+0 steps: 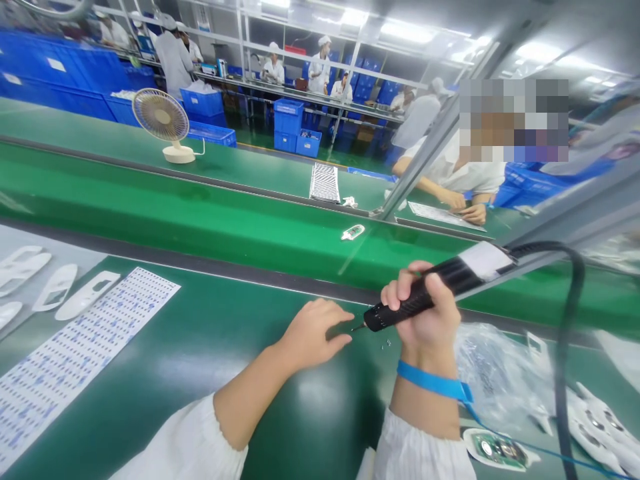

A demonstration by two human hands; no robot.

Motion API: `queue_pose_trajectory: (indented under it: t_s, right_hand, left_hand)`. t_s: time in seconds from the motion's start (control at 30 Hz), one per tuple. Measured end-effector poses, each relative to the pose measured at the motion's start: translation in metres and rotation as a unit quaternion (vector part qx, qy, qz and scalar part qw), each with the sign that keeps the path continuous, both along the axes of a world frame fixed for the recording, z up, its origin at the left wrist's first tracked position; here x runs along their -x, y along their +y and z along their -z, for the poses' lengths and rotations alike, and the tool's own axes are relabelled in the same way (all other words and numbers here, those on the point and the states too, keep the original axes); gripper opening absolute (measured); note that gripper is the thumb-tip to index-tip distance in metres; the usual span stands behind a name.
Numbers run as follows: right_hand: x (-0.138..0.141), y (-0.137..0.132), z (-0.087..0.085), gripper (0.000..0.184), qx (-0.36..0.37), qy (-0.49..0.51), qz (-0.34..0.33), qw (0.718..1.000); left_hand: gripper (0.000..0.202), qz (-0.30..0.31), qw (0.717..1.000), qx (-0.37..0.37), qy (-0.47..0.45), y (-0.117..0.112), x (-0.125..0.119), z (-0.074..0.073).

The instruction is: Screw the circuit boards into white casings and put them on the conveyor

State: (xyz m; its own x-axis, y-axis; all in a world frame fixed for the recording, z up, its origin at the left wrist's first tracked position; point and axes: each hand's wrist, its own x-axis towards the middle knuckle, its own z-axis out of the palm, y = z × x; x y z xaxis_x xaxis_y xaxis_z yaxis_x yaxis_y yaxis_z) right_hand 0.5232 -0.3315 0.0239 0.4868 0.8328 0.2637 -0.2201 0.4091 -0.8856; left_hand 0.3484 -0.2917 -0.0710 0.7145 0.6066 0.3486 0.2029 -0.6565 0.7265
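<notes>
My right hand (425, 320) is wrapped round a black electric screwdriver (417, 297), held at a slant with its bit pointing down and left. A blue strap circles the right wrist. My left hand (315, 337) is open, thumb and forefinger apart, close to the screwdriver's bit; nothing shows between its fingers. A few tiny screws (386, 345) lie on the green bench (210, 353), just under the screwdriver's nose. At lower right, a white casing with a green circuit board (500, 450) rests on the bench.
A printed sheet (90, 360) and white plastic shells (87, 293) lie on the left. Clear plastic bags (500, 373) and more white parts (600, 427) are at right, beside the hanging black cable (565, 353). Beyond runs a green belt (240, 230) carrying one casing (353, 232); a co-worker's hands (463, 205) are across it.
</notes>
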Motion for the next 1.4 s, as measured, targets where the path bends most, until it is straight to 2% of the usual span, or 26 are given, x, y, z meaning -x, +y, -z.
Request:
queue_pose_trajectory:
  t_s: [0.07, 0.17, 0.53, 0.8, 0.87, 0.93, 1.0, 1.03, 1.1, 1.17, 1.27, 1.33, 1.4]
  right_hand:
    - [0.003, 0.001, -0.001, 0.027, -0.012, 0.002, -0.022, 1.000]
    - [0.004, 0.001, -0.001, 0.025, -0.021, 0.005, -0.036, 0.999]
    - [0.009, 0.003, 0.000, 0.026, -0.012, -0.002, -0.046, 0.999]
    - [0.011, 0.005, 0.001, 0.033, -0.016, 0.010, -0.067, 0.998]
    - [0.012, 0.006, 0.002, 0.033, -0.016, 0.010, -0.064, 0.998]
    - [0.012, 0.008, 0.003, 0.034, -0.015, 0.009, -0.050, 0.999]
    - [0.012, 0.010, 0.006, 0.037, -0.016, 0.013, -0.016, 1.000]
    - [0.011, 0.012, 0.008, 0.040, -0.015, 0.015, 0.013, 1.000]
    - [0.010, 0.015, 0.012, 0.052, 0.004, -0.001, 0.088, 0.996]
    - [0.009, 0.018, 0.016, 0.066, 0.053, -0.042, 0.148, 0.987]
    - [0.013, 0.024, 0.020, 0.076, 0.168, -0.087, 0.159, 0.969]
    - [0.021, 0.030, 0.024, 0.068, 0.227, -0.041, 0.170, 0.958]
    - [0.032, 0.035, 0.030, 0.055, 0.241, 0.050, 0.160, 0.956]
  left_hand:
    - [0.027, 0.020, 0.999, -0.011, 0.028, 0.000, 0.000, -0.002]
    - [0.010, 0.032, 0.999, -0.012, 0.038, 0.000, 0.001, -0.004]
    - [0.012, 0.023, 0.999, 0.012, 0.025, 0.000, -0.001, -0.002]
    - [0.009, -0.007, 0.996, 0.085, -0.012, 0.003, -0.003, 0.003]
    - [0.013, -0.031, 0.994, 0.097, -0.041, -0.002, -0.002, 0.002]
    - [0.021, -0.090, 0.987, 0.109, -0.078, -0.012, 0.001, 0.000]
    - [0.011, -0.144, 0.973, 0.149, -0.101, -0.026, 0.005, -0.001]
    - [0.010, -0.148, 0.968, 0.176, -0.102, -0.032, 0.007, -0.002]
    - [0.021, -0.126, 0.964, 0.216, -0.087, -0.043, 0.010, -0.002]
    - [0.032, -0.110, 0.969, 0.213, -0.057, -0.047, 0.009, -0.003]
    - [0.048, -0.128, 0.975, 0.179, -0.001, -0.043, 0.006, -0.001]
    - [0.050, -0.123, 0.978, 0.167, 0.031, -0.038, 0.004, 0.004]
    - [0.046, -0.105, 0.980, 0.160, 0.052, -0.034, 0.003, 0.011]
